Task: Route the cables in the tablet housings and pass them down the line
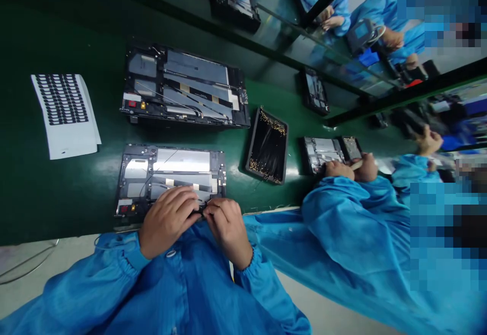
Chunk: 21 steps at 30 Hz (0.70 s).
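An opened tablet chassis (pixel 167 170) with silver shields and thin cables lies on the green mat (pixel 57 193) in front of me. My left hand (pixel 167 221) rests on its near edge, fingers curled and pressed down. My right hand (pixel 227 228) sits beside it, fingertips pinched on a thin dark part at the chassis edge; what it is I cannot make out. The two hands touch at the fingertips. Both wrists wear blue sleeves.
A second open tablet chassis (pixel 184 89) lies farther back. A white sheet of black stickers (pixel 64 114) is at the left. A black tray of small gold-tipped parts (pixel 267 146) stands to the right. A co-worker's hands (pixel 350 167) work on another chassis (pixel 323 151).
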{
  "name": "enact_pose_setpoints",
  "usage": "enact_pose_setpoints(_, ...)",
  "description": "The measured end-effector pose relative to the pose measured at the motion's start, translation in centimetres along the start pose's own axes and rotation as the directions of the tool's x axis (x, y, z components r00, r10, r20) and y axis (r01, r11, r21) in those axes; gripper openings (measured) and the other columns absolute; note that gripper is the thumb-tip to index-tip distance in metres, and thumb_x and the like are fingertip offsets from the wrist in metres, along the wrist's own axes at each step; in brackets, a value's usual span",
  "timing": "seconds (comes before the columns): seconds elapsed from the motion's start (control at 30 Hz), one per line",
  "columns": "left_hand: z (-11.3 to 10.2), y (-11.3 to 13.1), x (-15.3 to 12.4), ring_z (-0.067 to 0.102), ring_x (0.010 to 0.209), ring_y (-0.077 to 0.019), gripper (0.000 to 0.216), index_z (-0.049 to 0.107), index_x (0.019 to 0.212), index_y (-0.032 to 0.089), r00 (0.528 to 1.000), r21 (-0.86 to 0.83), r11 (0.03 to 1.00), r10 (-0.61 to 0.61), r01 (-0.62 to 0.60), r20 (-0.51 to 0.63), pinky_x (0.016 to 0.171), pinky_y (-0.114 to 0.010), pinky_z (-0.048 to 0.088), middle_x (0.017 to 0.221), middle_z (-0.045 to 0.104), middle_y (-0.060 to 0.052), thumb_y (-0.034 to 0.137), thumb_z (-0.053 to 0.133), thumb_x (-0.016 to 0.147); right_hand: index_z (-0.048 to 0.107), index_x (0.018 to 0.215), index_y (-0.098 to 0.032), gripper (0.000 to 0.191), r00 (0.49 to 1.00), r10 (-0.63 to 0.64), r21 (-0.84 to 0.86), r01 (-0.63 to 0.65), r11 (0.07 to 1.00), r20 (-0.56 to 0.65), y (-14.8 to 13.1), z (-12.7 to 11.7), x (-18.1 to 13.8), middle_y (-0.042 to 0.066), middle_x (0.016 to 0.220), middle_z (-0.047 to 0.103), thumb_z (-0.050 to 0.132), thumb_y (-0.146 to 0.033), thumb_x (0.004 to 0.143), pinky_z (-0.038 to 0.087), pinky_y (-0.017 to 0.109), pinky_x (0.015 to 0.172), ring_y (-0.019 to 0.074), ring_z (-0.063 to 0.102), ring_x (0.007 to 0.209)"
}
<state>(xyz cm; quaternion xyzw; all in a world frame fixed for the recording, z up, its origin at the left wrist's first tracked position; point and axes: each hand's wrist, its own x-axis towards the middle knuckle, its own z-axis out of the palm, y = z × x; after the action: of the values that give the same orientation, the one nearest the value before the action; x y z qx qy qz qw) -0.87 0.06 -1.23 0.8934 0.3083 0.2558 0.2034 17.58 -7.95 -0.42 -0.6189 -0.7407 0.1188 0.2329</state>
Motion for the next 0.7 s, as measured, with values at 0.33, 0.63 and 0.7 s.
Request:
enact_pose_setpoints(0.33, 0.01, -0.01, 0.02, 0.06, 0.122, -0.0256, 0.007, 0.063, 0.101, 0.02, 0.999, -0.011, 1.0, -0.018, 0.018, 0.026, 0.104, -0.045, 0.047, 0.115, 0.07, -0.007, 0.023, 0.062, 0.095, 0.062, 0.107, -0.021, 0.01, 1.0, -0.024, -0.071, 0.026, 0.997, 0.019, -0.13, 0.02, 0.25, 0.008, 0.106, 0.068, 0.054, -0.018, 0.101, 0.044, 0.038, 0.082, 0.0228, 0.057, 0.097)
enact_pose_setpoints(0.63, 0.13, -0.12, 0.05, 0.061, 0.12, -0.0257, 0.013, 0.071, 0.095, 0.024, 1.0, -0.022, 1.0, -0.007, 0.008, 0.024, 0.102, -0.046, 0.049, 0.113, 0.071, -0.004, 0.023, 0.058, 0.096, 0.064, 0.114, -0.023, 0.018, 0.998, -0.029, -0.056, 0.031, 0.998, 0.05, -0.04, -0.15, 0.14, 0.009, 0.112, 0.069, 0.057, -0.017, 0.098, 0.048, 0.039, 0.085, 0.0239, 0.06, 0.1)
enact_pose_setpoints(0.7, 0.17, -0.1, 0.05, 0.061, 0.121, -0.0257, 0.014, 0.071, 0.094, 0.024, 1.0, -0.023, 1.0, -0.008, 0.009, 0.02, 0.102, -0.046, 0.049, 0.114, 0.071, -0.004, 0.023, 0.057, 0.096, 0.064, 0.113, -0.024, 0.018, 1.0, -0.015, 0.045, 0.015, 0.999, -0.01, 0.38, -0.22, -0.08, 0.009, 0.112, 0.068, 0.058, -0.015, 0.098, 0.05, 0.038, 0.086, 0.0224, 0.062, 0.103)
